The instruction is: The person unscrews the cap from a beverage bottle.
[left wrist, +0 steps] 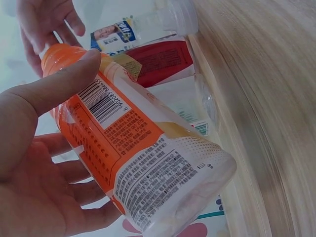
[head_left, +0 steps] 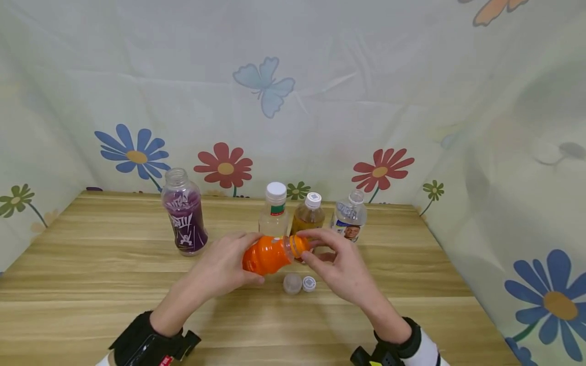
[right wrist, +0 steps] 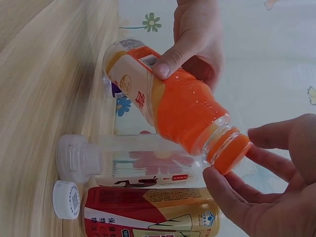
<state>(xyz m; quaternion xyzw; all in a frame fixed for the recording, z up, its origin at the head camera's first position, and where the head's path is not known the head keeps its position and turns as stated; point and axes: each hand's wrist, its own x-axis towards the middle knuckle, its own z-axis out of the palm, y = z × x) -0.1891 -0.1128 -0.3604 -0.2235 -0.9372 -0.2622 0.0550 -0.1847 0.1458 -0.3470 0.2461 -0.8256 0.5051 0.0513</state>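
An orange-labelled drink bottle (head_left: 267,255) is held tilted above the table, its neck pointing right. My left hand (head_left: 224,264) grips its body, thumb across the label beside the barcode in the left wrist view. At the neck, the orange cap (right wrist: 231,154) sits between the thumb and fingers of my right hand (head_left: 341,267), which pinch it. Under the bottle's neck in the head view, a translucent cap (head_left: 292,283) and a white cap (head_left: 309,283) lie side by side on the table.
Behind the hands stand a clear white-capped bottle (head_left: 273,216), an amber white-capped bottle (head_left: 308,214) and an uncapped clear bottle (head_left: 349,216). An uncapped purple-labelled bottle (head_left: 185,216) stands left on the wooden table (head_left: 91,274). A flowered cloth (head_left: 320,117) hangs behind.
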